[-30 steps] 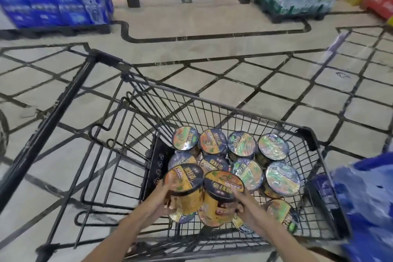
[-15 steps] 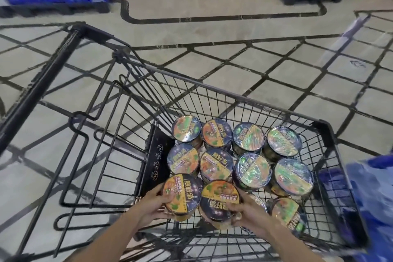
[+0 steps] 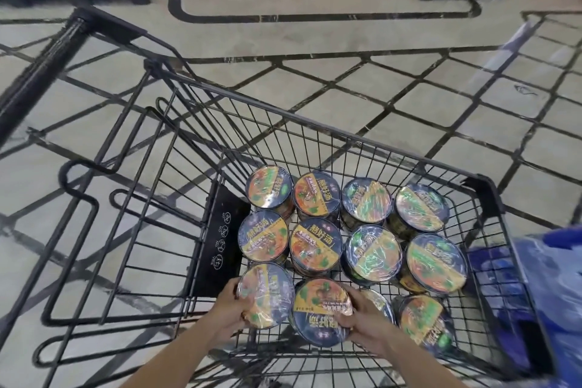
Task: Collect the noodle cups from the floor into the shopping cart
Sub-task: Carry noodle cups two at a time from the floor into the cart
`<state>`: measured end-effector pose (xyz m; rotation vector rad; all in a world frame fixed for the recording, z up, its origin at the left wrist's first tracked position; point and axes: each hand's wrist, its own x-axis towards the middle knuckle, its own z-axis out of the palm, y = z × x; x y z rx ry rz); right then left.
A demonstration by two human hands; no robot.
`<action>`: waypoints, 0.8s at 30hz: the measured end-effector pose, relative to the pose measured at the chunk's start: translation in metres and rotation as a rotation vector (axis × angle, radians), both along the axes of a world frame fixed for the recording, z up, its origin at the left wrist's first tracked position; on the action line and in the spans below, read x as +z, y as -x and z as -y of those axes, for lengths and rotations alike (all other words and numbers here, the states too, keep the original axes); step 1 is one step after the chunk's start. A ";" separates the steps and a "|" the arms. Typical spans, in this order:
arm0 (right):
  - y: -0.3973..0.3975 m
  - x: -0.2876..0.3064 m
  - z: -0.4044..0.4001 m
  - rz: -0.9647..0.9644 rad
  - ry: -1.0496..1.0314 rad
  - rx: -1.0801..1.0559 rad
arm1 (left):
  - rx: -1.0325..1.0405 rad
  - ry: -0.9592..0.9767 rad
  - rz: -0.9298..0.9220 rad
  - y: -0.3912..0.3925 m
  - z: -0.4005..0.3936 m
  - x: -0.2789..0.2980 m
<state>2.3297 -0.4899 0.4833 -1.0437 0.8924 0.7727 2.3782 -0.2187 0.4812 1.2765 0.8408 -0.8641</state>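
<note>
Hands grasp one round foil-lidded noodle cup each, left hand (image 3: pixel 227 309) and right hand (image 3: pixel 367 321), inside the black wire shopping cart (image 3: pixel 315 123); we seat both upright beside its standing rows.

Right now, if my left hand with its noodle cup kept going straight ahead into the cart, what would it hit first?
Probably the noodle cup in the middle row, directly ahead of the left hand and the cup it holds. Depth is unclear, so the gap can't be judged.
</note>
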 end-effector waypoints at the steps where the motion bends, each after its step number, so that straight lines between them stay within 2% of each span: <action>1: 0.001 -0.001 0.002 0.006 0.014 0.024 | -0.016 -0.002 -0.010 0.002 -0.001 -0.005; 5: 0.006 0.002 0.003 -0.043 0.099 0.155 | -0.063 -0.031 -0.019 0.009 -0.003 -0.008; 8: 0.008 0.003 0.001 -0.080 0.083 0.125 | -0.045 -0.041 -0.036 0.012 -0.006 -0.011; 18: 0.009 0.002 -0.006 -0.006 0.084 0.048 | 0.054 -0.031 -0.043 0.025 -0.008 -0.010; 24: 0.012 0.000 -0.010 -0.005 0.113 0.088 | 0.040 -0.134 -0.009 0.033 -0.008 -0.009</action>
